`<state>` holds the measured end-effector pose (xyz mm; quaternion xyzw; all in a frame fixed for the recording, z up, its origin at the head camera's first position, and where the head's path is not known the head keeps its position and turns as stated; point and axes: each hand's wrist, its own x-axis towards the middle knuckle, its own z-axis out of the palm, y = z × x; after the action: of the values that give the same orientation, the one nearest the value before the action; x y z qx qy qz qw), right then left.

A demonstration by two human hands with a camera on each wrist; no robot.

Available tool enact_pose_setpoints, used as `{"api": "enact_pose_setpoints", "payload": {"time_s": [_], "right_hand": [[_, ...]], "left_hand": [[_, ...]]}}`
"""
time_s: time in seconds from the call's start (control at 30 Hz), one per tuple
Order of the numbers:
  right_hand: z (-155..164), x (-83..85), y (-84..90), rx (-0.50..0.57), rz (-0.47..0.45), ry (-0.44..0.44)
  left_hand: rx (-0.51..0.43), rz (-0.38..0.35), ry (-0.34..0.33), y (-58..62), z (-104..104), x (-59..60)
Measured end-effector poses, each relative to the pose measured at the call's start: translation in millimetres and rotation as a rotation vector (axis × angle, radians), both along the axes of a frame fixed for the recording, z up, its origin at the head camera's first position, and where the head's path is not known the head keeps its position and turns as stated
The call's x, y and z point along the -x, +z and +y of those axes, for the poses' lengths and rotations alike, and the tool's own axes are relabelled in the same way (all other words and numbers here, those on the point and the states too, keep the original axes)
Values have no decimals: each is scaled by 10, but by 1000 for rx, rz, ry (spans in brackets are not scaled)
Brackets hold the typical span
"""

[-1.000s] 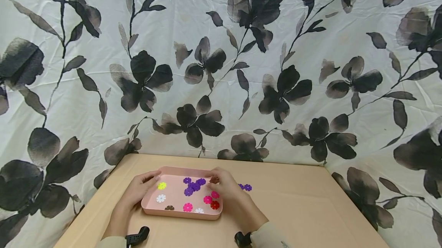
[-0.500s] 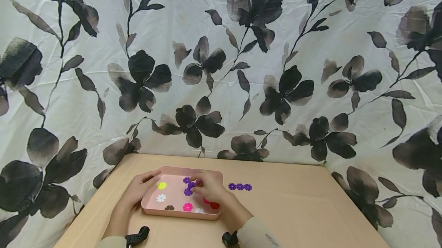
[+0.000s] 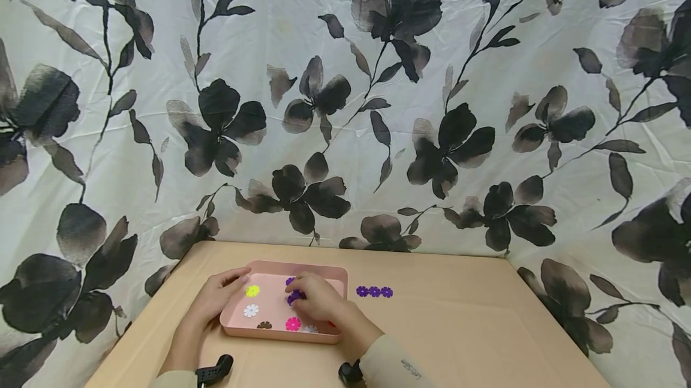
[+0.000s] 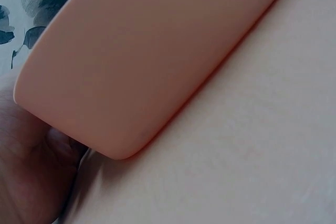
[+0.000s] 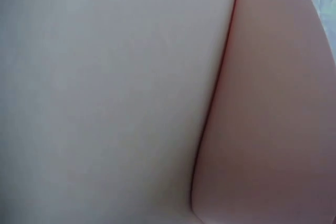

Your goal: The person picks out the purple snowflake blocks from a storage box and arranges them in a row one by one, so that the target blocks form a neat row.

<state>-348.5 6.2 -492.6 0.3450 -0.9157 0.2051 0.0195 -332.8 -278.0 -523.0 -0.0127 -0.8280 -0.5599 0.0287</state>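
In the head view, a shallow pink tray lies on the table, holding flower-shaped pieces. My left hand holds the tray's left side, the thumb near its rim; in the left wrist view part of that hand shows against the tray wall. My right hand reaches over the right side, its bent fingertips down at several purple flower pieces. Those fingers partly cover the purple pieces, so whether one is pinched is hidden. The right wrist view shows only the tray's outer wall and the tabletop.
A row of three purple flower pieces lies on the table right of the tray. Inside the tray are a yellow flower, a white one, a pink one and a brown one. Floral cloth hangs behind.
My right hand has moved left from the tray's right edge to the purple pieces, uncovering the row of purple flowers on the table. My left hand stays on the tray.
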Motion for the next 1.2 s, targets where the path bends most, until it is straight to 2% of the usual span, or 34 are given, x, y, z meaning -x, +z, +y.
{"api": "enact_pose_setpoints", "payload": {"time_s": [0.13,0.33,0.73,1.2], "right_hand": [[-25,2,-17,-49,44,30],[-51,-28,-22,-43,79,38],[-105,-133,-21,3,-7,15],[-155,-275,47,-5,-3,-51]], "left_hand": [[10,4,1,-2,-1,-6],[21,25,2,0,-23,-12],[28,26,-19,4,-69,-62],[25,13,-29,5,-125,-88]]}}
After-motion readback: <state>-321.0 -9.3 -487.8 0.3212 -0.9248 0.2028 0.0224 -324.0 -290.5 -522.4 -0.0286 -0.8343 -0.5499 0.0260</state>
